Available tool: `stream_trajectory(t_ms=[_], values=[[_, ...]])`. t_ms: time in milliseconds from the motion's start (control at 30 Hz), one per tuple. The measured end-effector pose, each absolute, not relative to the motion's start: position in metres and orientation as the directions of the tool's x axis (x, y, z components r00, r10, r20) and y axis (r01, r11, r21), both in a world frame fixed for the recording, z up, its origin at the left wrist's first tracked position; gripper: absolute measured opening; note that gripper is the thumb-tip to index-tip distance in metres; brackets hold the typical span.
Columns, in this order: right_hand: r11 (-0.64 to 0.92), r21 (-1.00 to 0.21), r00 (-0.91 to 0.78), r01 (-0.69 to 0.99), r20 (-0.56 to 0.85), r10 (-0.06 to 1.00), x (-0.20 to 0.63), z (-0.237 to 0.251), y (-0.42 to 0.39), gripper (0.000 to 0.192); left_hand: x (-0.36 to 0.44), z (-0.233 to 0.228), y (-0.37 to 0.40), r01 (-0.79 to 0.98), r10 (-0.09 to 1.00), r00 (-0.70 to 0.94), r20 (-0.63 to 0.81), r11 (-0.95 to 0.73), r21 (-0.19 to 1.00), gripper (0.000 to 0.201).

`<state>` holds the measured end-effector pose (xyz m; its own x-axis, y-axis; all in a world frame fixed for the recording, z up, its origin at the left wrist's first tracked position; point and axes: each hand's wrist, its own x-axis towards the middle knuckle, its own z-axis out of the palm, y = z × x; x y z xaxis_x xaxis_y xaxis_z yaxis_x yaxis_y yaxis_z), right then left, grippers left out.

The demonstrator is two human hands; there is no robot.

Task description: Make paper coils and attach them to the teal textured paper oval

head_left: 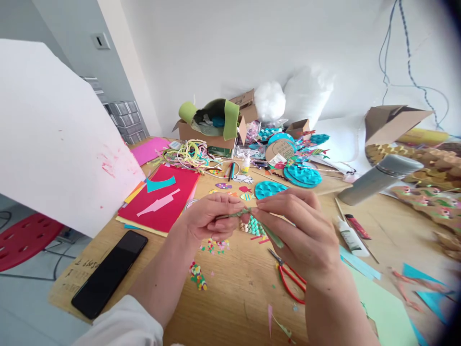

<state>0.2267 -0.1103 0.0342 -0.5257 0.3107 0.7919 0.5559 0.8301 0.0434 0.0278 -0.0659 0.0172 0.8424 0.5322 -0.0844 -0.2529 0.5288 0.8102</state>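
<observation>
Over the middle of the desk, my left hand point(212, 216) and my right hand point(300, 233) meet fingertip to fingertip. Between them they pinch a thin green strip point(273, 236), twisted where it crosses the gap; its loose end hangs under my right fingers. Whether it is paper or ribbon, I cannot tell. Just beneath, a small patch of white and turquoise scale-like pieces point(256, 226) lies partly hidden by my hands. Red-handled scissors point(290, 283) rest below my right hand. Colourful paper dots point(198, 276) are scattered beneath my left wrist.
At left lie a black phone point(110, 274) and red paper point(162, 199) with cut scraps. Turquoise egg-carton pieces point(270, 189), cords point(190, 156) and a cardboard box point(205, 138) fill the back. A grey flask point(380, 179), glue tube point(352, 239) and green sheet point(382, 302) are at right.
</observation>
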Motion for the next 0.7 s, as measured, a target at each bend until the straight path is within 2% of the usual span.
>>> stream_trajectory(t_ms=[133, 233, 300, 367, 433, 500, 567, 700], values=[[0.798, 0.046, -0.498, 0.601, 0.802, 0.329, 0.227, 0.032, -0.110, 0.020, 0.030, 0.014, -0.065, -0.305, 0.621, 0.783, -0.033, 0.430, 0.850, 0.024], [0.775, 0.032, -0.479, 0.631, 0.802, 0.357, 0.227, 0.029, -0.106, 0.024, 0.030, 0.013, -0.065, -0.251, 0.705, 0.709, -0.021, 0.280, 0.927, 0.029], [0.762, 0.022, -0.463, 0.647, 0.805, 0.370, 0.227, 0.027, -0.103, 0.026, 0.032, 0.013, -0.067, -0.155, 0.781, 0.624, 0.032, 0.084, 0.984, 0.033], [0.752, 0.003, -0.444, 0.659, 0.809, 0.386, 0.227, 0.025, -0.101, 0.027, 0.035, 0.013, -0.071, -0.003, 0.846, 0.498, 0.191, -0.219, 0.976, 0.030], [0.752, -0.031, -0.426, 0.658, 0.808, 0.407, 0.228, 0.023, -0.098, 0.027, 0.038, 0.011, -0.075, 0.195, 0.818, 0.395, 0.418, -0.519, 0.832, 0.030], [0.759, -0.068, -0.415, 0.648, 0.804, 0.426, 0.229, 0.022, -0.097, 0.025, 0.041, 0.009, -0.078, 0.360, 0.720, 0.365, 0.590, -0.693, 0.624, 0.023], [0.765, -0.098, -0.402, 0.637, 0.805, 0.437, 0.228, 0.021, -0.095, 0.024, 0.043, 0.006, -0.080, 0.446, 0.644, 0.378, 0.665, -0.757, 0.479, 0.019], [0.766, -0.144, -0.366, 0.626, 0.813, 0.453, 0.227, 0.023, -0.094, 0.020, 0.043, 0.004, -0.079, 0.520, 0.599, 0.398, 0.695, -0.771, 0.367, 0.020]])
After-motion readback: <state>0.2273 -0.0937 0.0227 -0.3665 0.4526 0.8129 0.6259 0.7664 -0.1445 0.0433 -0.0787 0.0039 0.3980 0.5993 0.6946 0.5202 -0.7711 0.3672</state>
